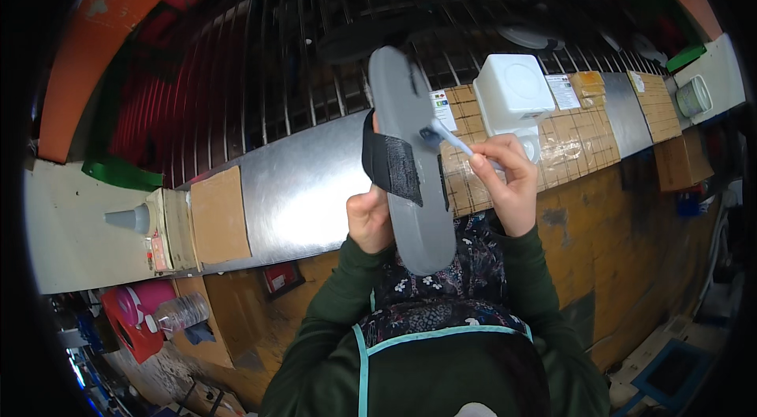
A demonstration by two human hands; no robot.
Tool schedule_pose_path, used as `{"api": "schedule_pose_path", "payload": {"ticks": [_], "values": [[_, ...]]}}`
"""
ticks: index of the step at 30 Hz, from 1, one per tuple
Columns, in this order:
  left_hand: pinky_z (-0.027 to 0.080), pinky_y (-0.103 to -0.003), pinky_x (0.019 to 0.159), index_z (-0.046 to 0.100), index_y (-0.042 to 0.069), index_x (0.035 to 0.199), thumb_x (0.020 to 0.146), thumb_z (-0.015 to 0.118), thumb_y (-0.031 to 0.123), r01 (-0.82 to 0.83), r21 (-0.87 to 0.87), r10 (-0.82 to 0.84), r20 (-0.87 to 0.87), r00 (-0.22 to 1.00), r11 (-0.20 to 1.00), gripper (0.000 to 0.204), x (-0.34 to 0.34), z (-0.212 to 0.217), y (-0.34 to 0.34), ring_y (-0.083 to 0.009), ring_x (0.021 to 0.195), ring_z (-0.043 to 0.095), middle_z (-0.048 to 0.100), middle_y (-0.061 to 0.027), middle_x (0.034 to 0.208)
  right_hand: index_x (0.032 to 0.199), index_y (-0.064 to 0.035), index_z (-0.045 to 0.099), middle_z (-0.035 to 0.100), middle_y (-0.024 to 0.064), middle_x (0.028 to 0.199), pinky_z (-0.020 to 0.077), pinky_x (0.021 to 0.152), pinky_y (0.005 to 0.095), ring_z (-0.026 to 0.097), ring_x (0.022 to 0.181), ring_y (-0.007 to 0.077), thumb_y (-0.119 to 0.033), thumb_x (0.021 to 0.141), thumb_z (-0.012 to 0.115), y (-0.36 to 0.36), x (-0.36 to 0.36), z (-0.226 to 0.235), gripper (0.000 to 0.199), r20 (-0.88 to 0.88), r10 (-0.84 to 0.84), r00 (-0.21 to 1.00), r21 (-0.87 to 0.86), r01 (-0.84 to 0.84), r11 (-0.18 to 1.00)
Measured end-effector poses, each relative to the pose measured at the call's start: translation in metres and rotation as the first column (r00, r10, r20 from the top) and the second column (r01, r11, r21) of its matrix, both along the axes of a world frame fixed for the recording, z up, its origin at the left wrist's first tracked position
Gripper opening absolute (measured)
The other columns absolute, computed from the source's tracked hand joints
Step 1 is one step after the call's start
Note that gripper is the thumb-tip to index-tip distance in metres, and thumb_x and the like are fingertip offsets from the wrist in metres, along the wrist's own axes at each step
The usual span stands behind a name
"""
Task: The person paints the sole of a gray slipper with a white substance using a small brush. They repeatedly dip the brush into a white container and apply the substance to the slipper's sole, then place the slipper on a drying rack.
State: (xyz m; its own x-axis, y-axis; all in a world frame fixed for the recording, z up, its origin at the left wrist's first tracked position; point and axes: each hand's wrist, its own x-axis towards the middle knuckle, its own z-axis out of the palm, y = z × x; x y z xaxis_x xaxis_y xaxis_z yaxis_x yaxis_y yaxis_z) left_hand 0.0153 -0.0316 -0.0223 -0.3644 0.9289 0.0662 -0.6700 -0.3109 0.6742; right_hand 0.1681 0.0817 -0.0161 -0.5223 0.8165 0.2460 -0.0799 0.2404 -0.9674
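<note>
**Grey sole brushed above the bench**

Nearest the camera, dark green sleeves (331, 322) and a teal-edged apron (441, 338) fill the lower edge. Above them the left hand (369, 218) grips a flat, smooth grey sandal sole (410, 157) held upright over the bench, a black textured strap (392, 165) across its middle. The right hand (509, 180) pinches a small brush (443, 135), its tip touching the sole. Behind stand a white plastic container (512, 94), taped cardboard (583, 133), a steel strip (300, 188) and a metal grille (300, 46).
</note>
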Motion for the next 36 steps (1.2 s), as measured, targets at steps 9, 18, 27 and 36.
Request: {"api": "schedule_pose_path", "payload": {"ticks": [9, 18, 27, 36], "values": [[0.04, -0.037, 0.1, -0.002, -0.004, 0.151, 0.06, 0.088, 0.015, -0.061, -0.027, -0.003, -0.929, 0.369, 0.998, 0.129, -0.042, -0.016, -0.01, -0.0266, 0.108, 0.055, 0.054, -0.0164, 0.116, 0.101, 0.0038, 0.07, 0.056, 0.0031, 0.092, 0.0428, 0.074, 0.0214, 0.055, 0.085, 0.0098, -0.004, 0.088, 0.068, -0.023, 0.026, -0.011, 0.016, -0.043, 0.174, 0.984, -0.373, -0.177, 0.911], [0.043, -0.035, 0.095, 0.005, -0.005, 0.15, 0.043, 0.095, 0.017, -0.291, -0.047, 0.064, -0.931, 0.36, 0.956, 0.141, -0.038, -0.008, -0.007, -0.0255, 0.101, 0.056, 0.056, -0.0154, 0.114, 0.095, -0.0009, 0.074, 0.056, 0.0025, 0.088, 0.0438, 0.063, 0.0223, 0.053, 0.073, 0.0083, -0.007, 0.083, 0.074, -0.02, 0.05, 0.015, 0.014, 0.263, 0.109, 0.959, 0.004, -0.115, 0.993], [0.046, -0.038, 0.09, -0.003, -0.006, 0.15, 0.033, 0.098, 0.025, -0.336, -0.07, -0.022, -0.989, 0.146, 0.939, 0.158, -0.038, -0.007, -0.009, -0.0301, 0.098, 0.058, 0.056, -0.0199, 0.115, 0.093, -0.0052, 0.075, 0.056, 0.0012, 0.082, 0.0404, 0.058, 0.0235, 0.05, 0.065, 0.0085, -0.007, 0.08, 0.075, -0.018, 0.039, 0.023, 0.014, 0.354, -0.002, 0.935, 0.182, -0.066, 0.981], [0.018, -0.051, 0.116, 0.001, -0.012, 0.148, 0.025, 0.094, 0.051, -0.238, 0.024, 0.055, -0.991, 0.126, 0.971, 0.166, -0.042, -0.014, -0.002, -0.0508, 0.143, 0.013, 0.009, -0.0424, 0.15, 0.091, -0.0105, 0.075, 0.057, -0.0017, 0.083, 0.0292, 0.071, 0.0284, 0.047, 0.061, 0.0102, -0.011, 0.077, 0.077, -0.015, 0.029, 0.028, 0.015, 0.406, -0.171, 0.898, 0.479, -0.05, 0.876]]}}
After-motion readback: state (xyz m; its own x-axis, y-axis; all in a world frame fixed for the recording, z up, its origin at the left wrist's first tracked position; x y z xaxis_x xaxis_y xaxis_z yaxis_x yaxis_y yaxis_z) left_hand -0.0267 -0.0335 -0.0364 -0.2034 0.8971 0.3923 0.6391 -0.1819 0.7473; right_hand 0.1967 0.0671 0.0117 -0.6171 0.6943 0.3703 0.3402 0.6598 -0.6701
